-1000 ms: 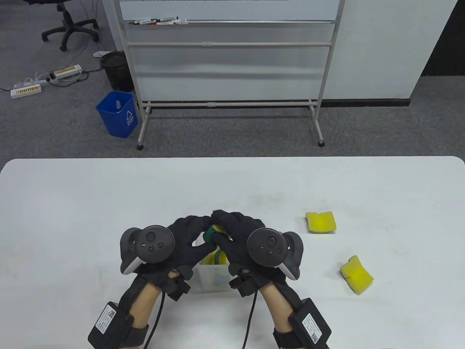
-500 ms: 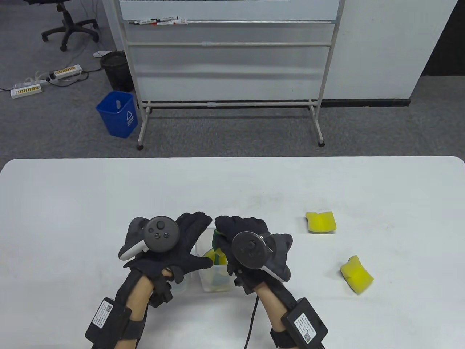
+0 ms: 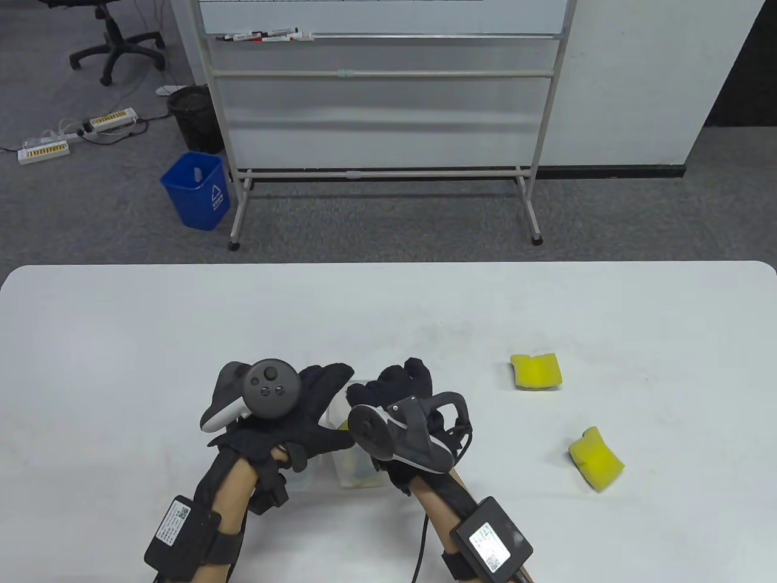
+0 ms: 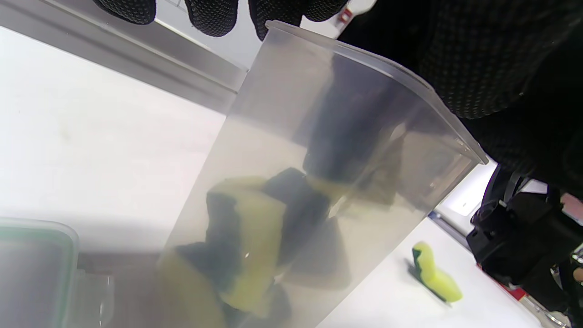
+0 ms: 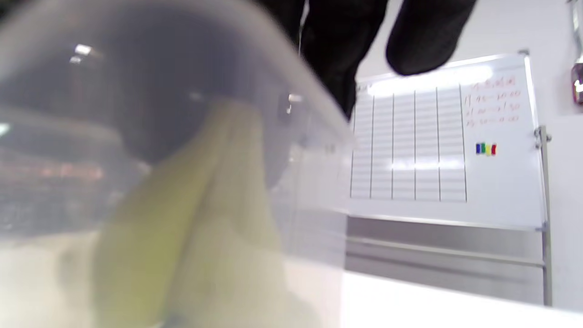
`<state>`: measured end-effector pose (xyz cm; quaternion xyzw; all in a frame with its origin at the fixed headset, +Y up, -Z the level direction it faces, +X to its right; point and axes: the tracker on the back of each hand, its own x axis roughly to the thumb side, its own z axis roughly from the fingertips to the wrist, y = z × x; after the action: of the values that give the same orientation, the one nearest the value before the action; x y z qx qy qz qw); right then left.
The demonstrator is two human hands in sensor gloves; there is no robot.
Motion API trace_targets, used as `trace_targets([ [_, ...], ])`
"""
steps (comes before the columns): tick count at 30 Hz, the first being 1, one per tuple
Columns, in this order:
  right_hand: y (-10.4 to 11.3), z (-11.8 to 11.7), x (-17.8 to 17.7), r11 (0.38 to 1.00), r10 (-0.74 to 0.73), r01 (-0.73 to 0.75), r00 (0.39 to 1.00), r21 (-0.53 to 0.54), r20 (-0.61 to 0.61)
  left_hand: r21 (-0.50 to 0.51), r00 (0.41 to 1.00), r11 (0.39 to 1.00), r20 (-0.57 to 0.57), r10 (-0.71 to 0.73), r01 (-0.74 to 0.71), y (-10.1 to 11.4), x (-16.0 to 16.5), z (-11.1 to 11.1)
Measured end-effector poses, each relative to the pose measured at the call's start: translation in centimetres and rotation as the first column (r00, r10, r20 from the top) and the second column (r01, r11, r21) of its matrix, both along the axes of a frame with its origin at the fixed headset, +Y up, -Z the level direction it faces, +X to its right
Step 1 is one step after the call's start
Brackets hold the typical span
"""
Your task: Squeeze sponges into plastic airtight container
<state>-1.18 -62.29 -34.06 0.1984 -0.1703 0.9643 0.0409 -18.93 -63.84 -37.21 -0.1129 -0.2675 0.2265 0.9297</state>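
Container (image 3: 358,470): clear plastic tub, upright on the table (image 3: 121,340) near the front edge, between the two hands. Sponges inside (image 4: 255,237), yellow with dark green scrub side, packed in the lower part.

Left hand (image 3: 303,413): flat against the container's left wall, fingers (image 4: 214,13) fairly straight and extended past the far rim, thumb lying across the near side. Bracing it, not curled around it.

Right hand (image 3: 400,388): rolled over so the tracker faces left, fingers going down into the container mouth. The left wrist view shows a dark gloved shape through the wall, sitting on top of the sponges. Whether the fingers are pinching a sponge or just pressing it down, cannot tell; the wall is frosted and the right wrist view is blurred, showing only yellow sponge behind the plastic.

Two more sponges loose on the table, well to the right of the hands: far sponge (image 3: 536,371) yellow side up, near sponge (image 3: 596,458) closer to the front edge. Neither touched.

Green-rimmed lid (image 4: 32,269) lies on the table just left of the container.
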Motion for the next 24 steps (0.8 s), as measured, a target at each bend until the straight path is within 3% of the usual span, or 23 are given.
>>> trace_targets([
  [13, -0.3, -0.4, 0.5, 0.977, 0.033, -0.032, 0.999, -0.21, 0.003, -0.006, 1.0, 1.0, -0.006, -0.003, 0.003, 0.0, 0.0, 0.0],
  [20, -1.3, -1.1, 1.1, 0.915, 0.026, -0.025, 1.0, -0.403, -0.003, -0.005, 1.0, 1.0, -0.012, -0.008, 0.008, 0.0, 0.0, 0.0],
  [24, -1.3, -1.1, 0.9, 0.9, 0.052, -0.046, 0.999, -0.433, 0.003, -0.004, 1.0, 1.0, -0.012, -0.012, 0.012, 0.0, 0.1, 0.0],
])
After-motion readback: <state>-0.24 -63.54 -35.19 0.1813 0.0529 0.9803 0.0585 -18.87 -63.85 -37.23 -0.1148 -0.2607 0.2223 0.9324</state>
